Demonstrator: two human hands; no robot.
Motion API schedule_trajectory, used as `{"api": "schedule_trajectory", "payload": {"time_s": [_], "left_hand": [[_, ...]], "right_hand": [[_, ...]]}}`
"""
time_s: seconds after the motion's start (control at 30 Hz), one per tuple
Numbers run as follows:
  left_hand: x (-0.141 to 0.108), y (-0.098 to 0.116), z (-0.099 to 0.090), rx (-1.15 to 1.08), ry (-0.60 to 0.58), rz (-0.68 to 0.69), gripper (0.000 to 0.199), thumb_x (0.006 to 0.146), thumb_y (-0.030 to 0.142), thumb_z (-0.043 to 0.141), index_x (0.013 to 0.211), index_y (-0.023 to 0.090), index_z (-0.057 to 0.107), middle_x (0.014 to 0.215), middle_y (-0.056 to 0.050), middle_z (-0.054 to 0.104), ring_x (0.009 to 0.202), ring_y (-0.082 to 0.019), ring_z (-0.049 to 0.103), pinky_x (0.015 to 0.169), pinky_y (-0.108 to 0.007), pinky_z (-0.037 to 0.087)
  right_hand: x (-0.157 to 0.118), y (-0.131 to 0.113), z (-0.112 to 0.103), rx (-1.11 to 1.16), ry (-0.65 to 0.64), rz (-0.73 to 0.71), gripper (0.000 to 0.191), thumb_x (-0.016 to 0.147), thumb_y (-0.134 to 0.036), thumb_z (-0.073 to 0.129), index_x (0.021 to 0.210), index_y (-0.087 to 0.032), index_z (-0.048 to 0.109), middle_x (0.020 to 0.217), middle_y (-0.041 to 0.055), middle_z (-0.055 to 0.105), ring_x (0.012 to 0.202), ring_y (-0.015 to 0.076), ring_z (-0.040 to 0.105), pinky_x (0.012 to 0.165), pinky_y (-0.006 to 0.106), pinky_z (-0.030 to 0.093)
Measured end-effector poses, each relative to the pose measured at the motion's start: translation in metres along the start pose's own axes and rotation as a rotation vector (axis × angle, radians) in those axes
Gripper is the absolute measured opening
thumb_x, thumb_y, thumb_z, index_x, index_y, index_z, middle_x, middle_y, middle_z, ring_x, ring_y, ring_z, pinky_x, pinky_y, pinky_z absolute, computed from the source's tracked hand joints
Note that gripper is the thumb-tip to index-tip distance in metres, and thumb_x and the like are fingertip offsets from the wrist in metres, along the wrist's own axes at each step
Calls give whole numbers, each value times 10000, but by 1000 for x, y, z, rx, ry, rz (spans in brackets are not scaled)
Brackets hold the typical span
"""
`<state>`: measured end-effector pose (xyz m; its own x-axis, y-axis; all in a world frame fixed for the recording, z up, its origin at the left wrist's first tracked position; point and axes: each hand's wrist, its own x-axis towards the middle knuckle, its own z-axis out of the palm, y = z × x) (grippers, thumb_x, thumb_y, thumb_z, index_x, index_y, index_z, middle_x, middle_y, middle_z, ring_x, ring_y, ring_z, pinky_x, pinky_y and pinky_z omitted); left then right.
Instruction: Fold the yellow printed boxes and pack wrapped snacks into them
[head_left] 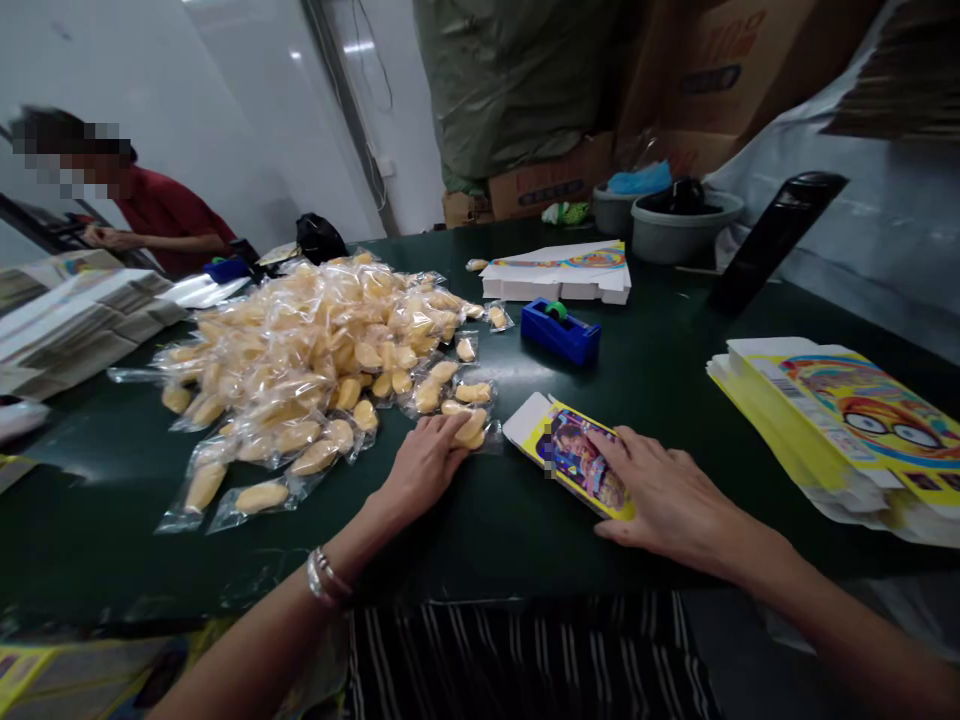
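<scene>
My left hand (421, 462) closes its fingertips and thumb on a yellow, oval piece in a clear plastic wrapper (472, 430) at the near right edge of the pile. That pile (300, 340) holds many similar wrapped pieces. My right hand (667, 495) grips the near end of a small printed carton (577, 455), yellow with a picture on its face. The carton lies tilted on the dark green table, its white flap open toward my left hand. Whether anything is inside it cannot be seen.
A blue tape dispenser (560, 332) stands behind the carton. Flat printed cartons are stacked at the right (840, 430), the back (555, 272) and the left (82, 320). Grey tubs (682, 228) and a slanted black object (780, 240) stand back right. A person in red (169, 215) sits far left.
</scene>
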<state>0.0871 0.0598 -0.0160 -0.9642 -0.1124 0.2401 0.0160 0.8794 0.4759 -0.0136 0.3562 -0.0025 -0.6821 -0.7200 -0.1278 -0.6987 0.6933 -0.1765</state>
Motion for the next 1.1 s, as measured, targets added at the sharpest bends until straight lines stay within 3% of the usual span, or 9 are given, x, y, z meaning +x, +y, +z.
{"api": "schedule_trajectory", "payload": {"time_s": [0.1,0.2,0.33,0.53,0.63,0.73,0.9,1.03,1.1], "left_hand": [[-1,-7,5,-92,32,-37,333,837,144,550,1153,201,636,989,-83,681,948,-241,592,912,-439,467],[-1,-9,2,-245,60,-94,315,848,200,541,1155,192,607,838,-35,673,760,-181,616,754,-337,517],[-2,0,0,-418,21,-130,397,864,266,516,1245,158,538,829,-41,693,685,-161,633,635,-286,531],[11,23,14,-385,-183,-11,302,807,195,552,1063,202,712,918,-49,715,765,-180,639,700,-316,519],[22,37,11,-319,-323,113,273,771,144,597,979,238,746,851,-34,692,796,-195,618,764,-348,504],[29,40,0,-175,-411,260,293,791,156,619,1054,245,710,1013,-64,685,946,-239,607,882,-422,482],[24,16,-11,-46,-102,132,376,841,261,642,1213,229,600,1256,-105,612,1182,-275,534,1004,-474,440],[18,1,1,179,-199,173,328,812,270,691,1138,249,663,1248,-89,631,1139,-304,540,968,-504,446],[16,-3,6,193,-148,181,208,850,180,613,1030,231,703,1145,-84,677,1028,-265,581,909,-454,478]], "right_hand": [[-4,13,3,40,-3,-89,962,641,-351,778,1489,-201,349,1477,214,368,1330,416,374,1031,600,359],[-8,23,3,124,-8,-157,968,629,-287,775,1488,-243,330,1508,186,320,1369,409,306,1047,596,349],[-11,26,5,168,35,-235,965,628,-241,768,1482,-251,319,1492,174,320,1363,393,306,1056,567,360],[-14,28,12,187,107,-315,968,636,-228,760,1479,-264,286,1477,159,321,1350,376,320,1059,546,367],[-14,29,14,167,106,-329,976,632,-237,773,1480,-246,289,1471,165,325,1346,371,321,1062,537,365],[-12,28,14,142,113,-323,970,627,-255,778,1478,-233,311,1465,176,336,1331,387,335,1039,547,380],[-9,26,10,137,85,-328,935,605,-252,784,1453,-262,390,1457,160,368,1302,409,377,1008,561,403],[-7,29,12,132,70,-324,961,617,-267,780,1480,-286,358,1475,161,358,1296,418,385,990,578,409],[-7,31,14,134,84,-337,974,625,-271,776,1493,-298,334,1489,154,346,1308,415,374,996,575,404]]}}
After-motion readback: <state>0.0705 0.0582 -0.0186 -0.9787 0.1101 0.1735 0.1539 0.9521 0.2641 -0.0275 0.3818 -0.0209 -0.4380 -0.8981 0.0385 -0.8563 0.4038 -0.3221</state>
